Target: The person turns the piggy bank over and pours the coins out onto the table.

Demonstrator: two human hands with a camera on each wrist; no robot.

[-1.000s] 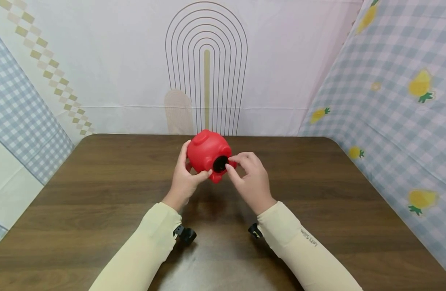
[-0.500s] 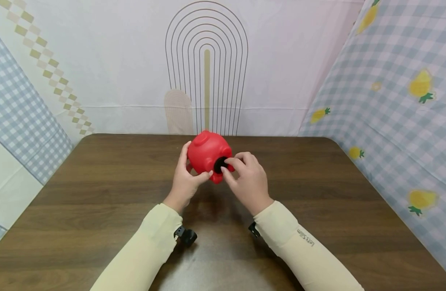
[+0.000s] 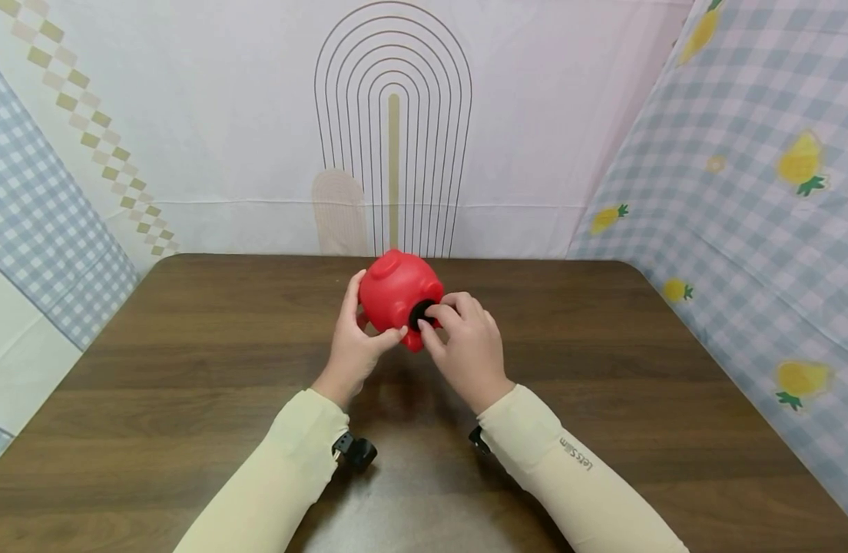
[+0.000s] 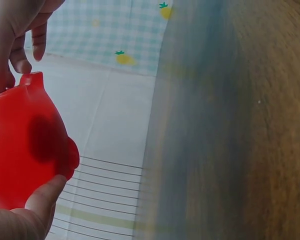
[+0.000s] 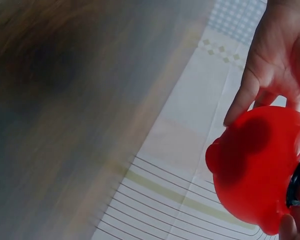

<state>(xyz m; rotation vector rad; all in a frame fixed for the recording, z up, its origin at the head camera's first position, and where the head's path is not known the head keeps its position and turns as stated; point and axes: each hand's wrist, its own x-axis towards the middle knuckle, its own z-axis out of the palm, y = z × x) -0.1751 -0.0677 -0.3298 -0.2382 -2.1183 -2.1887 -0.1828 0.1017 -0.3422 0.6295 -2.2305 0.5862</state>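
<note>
A round red piggy bank (image 3: 395,292) is held above the table, its underside with stubby feet turned toward me and to the right. My left hand (image 3: 351,349) grips it from the left, the thumb on the near side and the fingers around the back. A black stopper (image 3: 418,313) fills the hole between the feet. Thumb and forefinger of my right hand (image 3: 471,349) pinch at this stopper, partly covering it. From the right wrist, the dark rim of the stopper (image 5: 293,189) shows beside the fingertips. The left wrist view shows the bank's side (image 4: 20,145) with the left thumb against it.
Below lies a dark brown wooden table (image 3: 210,369). A white cloth (image 3: 244,115) with printed arches hangs behind its far edge. Checked cloth with pineapples (image 3: 763,253) hangs along the right side. Black wrist cameras (image 3: 355,452) sit at the cream sleeves.
The right hand has shifted slightly left, its thumb and forefinger moving from the stopper's right edge over its face. The piggy bank and left hand have drifted a little right and down.
</note>
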